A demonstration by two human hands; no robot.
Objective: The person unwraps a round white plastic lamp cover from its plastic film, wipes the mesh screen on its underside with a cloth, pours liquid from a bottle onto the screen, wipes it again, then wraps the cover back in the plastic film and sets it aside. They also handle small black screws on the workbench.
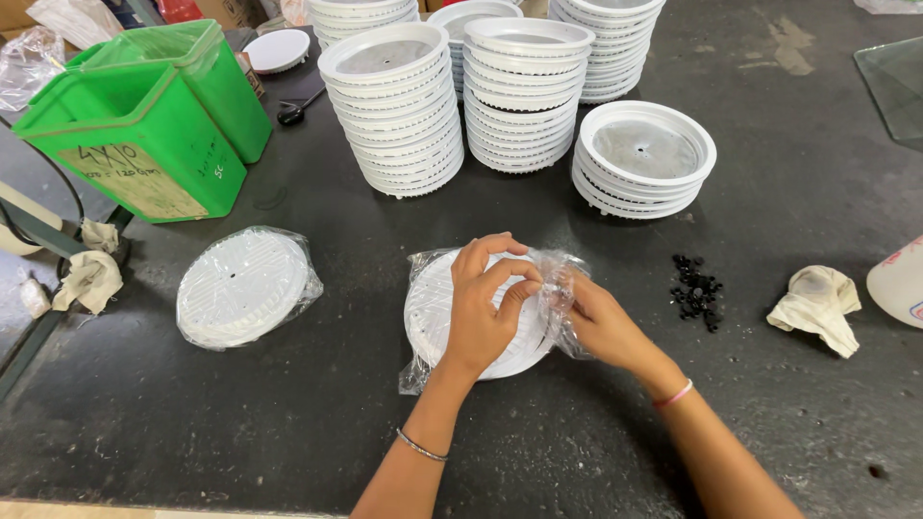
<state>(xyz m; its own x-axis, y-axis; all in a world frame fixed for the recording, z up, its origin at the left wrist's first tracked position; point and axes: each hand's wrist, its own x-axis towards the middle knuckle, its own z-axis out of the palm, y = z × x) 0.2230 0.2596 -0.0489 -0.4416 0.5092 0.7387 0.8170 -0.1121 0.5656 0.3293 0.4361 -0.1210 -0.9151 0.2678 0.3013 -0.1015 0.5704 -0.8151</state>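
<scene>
White disc [437, 317] flat mid-desk, under both hands; L hand [484, 312] fingers curled on top, R hand [598, 322] pinching clear bag [558, 288] at disc's rt edge

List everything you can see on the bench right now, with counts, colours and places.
Bagged disc: one, white in clear plastic, centre, under both hands.
Second bagged disc: one, white, left of centre.
Stacks of round housings: about six, white, back of the bench.
Bins: two, green, back left.
Small parts: one pile, black, right of centre.
Rags: one off-white at right, more at left edge.
Bench: one, dark.
Left hand: flat on the disc, fingers pinching the plastic.
Right hand: gripping the bag's edge.
</scene>
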